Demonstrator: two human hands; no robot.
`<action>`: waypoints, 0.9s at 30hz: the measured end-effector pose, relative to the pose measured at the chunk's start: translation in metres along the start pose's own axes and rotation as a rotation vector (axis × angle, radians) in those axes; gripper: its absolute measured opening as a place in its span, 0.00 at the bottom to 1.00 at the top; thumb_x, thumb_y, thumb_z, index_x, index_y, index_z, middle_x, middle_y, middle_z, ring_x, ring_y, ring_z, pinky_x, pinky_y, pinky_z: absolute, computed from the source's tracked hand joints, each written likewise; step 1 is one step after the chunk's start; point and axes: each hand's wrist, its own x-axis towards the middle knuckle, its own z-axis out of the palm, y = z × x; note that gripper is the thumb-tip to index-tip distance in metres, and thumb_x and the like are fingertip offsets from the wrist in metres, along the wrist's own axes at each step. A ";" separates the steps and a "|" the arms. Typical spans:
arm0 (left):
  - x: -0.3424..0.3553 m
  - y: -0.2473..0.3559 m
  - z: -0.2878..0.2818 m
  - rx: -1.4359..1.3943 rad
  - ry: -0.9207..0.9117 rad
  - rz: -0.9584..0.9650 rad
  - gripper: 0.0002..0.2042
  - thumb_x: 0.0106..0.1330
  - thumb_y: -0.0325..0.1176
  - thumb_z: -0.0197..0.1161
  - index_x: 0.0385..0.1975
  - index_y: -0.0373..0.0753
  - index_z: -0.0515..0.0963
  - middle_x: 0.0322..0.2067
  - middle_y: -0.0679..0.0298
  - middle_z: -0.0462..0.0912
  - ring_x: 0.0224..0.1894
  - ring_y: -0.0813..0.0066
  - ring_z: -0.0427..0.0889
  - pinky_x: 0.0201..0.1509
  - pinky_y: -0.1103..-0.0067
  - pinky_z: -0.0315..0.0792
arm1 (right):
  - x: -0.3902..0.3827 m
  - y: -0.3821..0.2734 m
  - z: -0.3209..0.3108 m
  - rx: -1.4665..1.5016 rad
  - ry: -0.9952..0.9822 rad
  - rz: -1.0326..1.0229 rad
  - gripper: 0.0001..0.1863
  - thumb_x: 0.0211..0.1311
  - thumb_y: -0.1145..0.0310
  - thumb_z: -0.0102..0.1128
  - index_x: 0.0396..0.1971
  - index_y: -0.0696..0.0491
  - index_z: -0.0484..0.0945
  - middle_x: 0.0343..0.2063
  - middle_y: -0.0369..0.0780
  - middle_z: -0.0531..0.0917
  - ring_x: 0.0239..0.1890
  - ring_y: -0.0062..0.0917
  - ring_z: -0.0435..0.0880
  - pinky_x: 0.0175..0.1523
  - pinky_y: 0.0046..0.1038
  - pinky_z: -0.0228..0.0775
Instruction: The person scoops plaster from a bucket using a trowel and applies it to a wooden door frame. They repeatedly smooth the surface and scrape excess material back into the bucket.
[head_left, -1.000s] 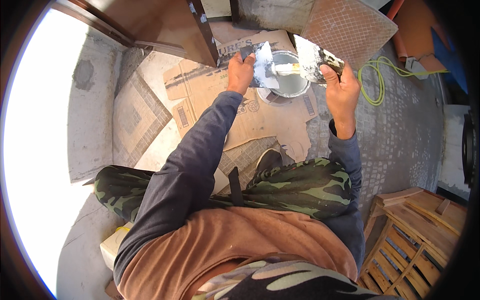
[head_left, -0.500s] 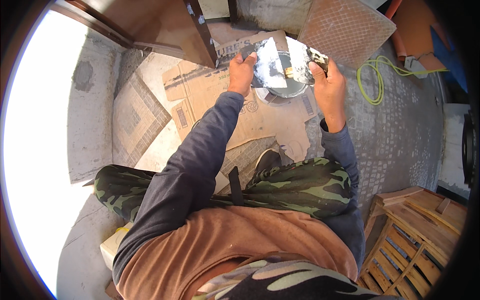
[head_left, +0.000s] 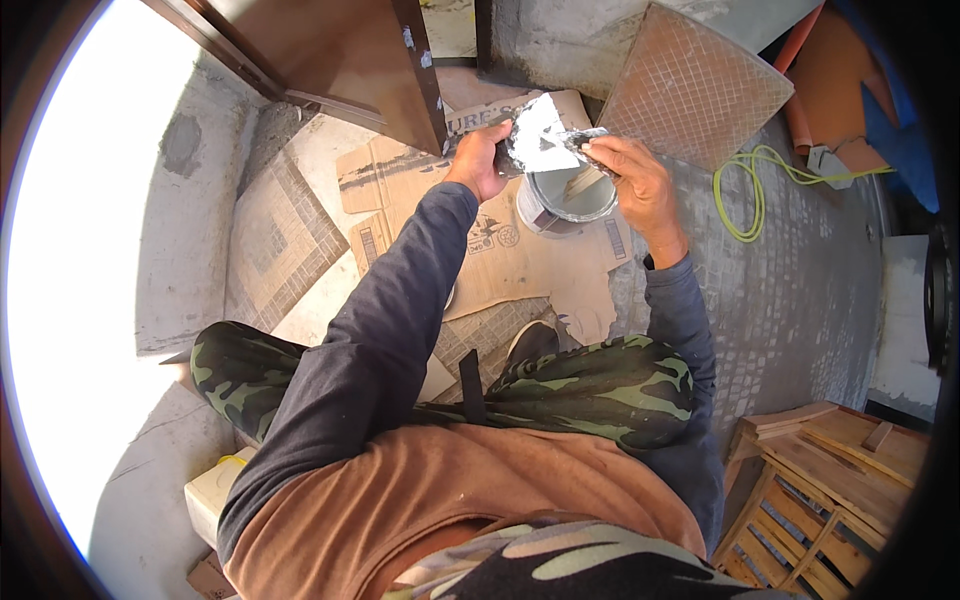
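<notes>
The person sits with both arms stretched forward. The left arm runs long and slanting inward, its dark sleeve [head_left: 375, 300] down to the wrist; the right one rises more steeply, the wrist bent so that the right hand [head_left: 640, 190] leans in toward the left hand [head_left: 480, 160].

The left hand is closed around the dark grip end of a broad scraper [head_left: 538, 135], whose face, smeared with bright white paste, points to the right hand. The right hand pinches a second scraper [head_left: 583, 137] between thumb and fingers, and its edge meets or overlaps the first blade; I can't tell whether the two really touch.

Between the hands and below the blades, a round bucket [head_left: 545, 219] stands on flattened cardboard [head_left: 430, 230]. A pale stick [head_left: 582, 183] leans inside it, just beside the right fingers.

Much is hard to make out. The second scraper is seen nearly edge-on, so its face is hidden, and the right fingers cover most of its grip. The left thumb and palm hide the other grip. The blades cover the far part of the bucket's rim, and glare washes out detail in the white paste. The stick's lower end is lost inside the bucket.
</notes>
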 end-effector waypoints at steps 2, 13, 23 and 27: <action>0.000 -0.002 0.000 -0.029 -0.018 0.020 0.10 0.75 0.34 0.55 0.46 0.34 0.76 0.43 0.60 0.84 0.44 0.69 0.85 0.53 0.71 0.78 | -0.003 -0.003 0.003 0.021 -0.027 -0.045 0.21 0.51 0.88 0.58 0.43 0.53 0.86 0.43 0.40 0.86 0.48 0.36 0.84 0.55 0.35 0.75; -0.015 -0.014 -0.003 -0.081 0.024 0.342 0.10 0.71 0.31 0.60 0.48 0.37 0.73 0.42 0.64 0.82 0.42 0.71 0.84 0.48 0.71 0.80 | -0.018 0.003 -0.003 -0.004 0.167 -0.084 0.22 0.51 0.89 0.53 0.42 0.53 0.87 0.45 0.39 0.86 0.54 0.36 0.83 0.64 0.40 0.71; -0.037 -0.024 0.017 -0.078 -0.088 0.309 0.14 0.71 0.28 0.59 0.55 0.39 0.71 0.47 0.64 0.82 0.47 0.69 0.83 0.52 0.67 0.79 | -0.030 -0.005 0.014 -0.073 0.073 -0.151 0.20 0.52 0.85 0.59 0.41 0.49 0.87 0.46 0.36 0.87 0.56 0.33 0.82 0.67 0.42 0.67; -0.040 -0.023 0.008 -0.055 -0.092 0.358 0.14 0.72 0.27 0.58 0.55 0.41 0.71 0.47 0.65 0.81 0.48 0.71 0.83 0.52 0.68 0.80 | -0.028 0.010 0.005 -0.162 0.091 -0.186 0.19 0.51 0.85 0.60 0.41 0.49 0.87 0.46 0.35 0.86 0.56 0.33 0.81 0.66 0.42 0.68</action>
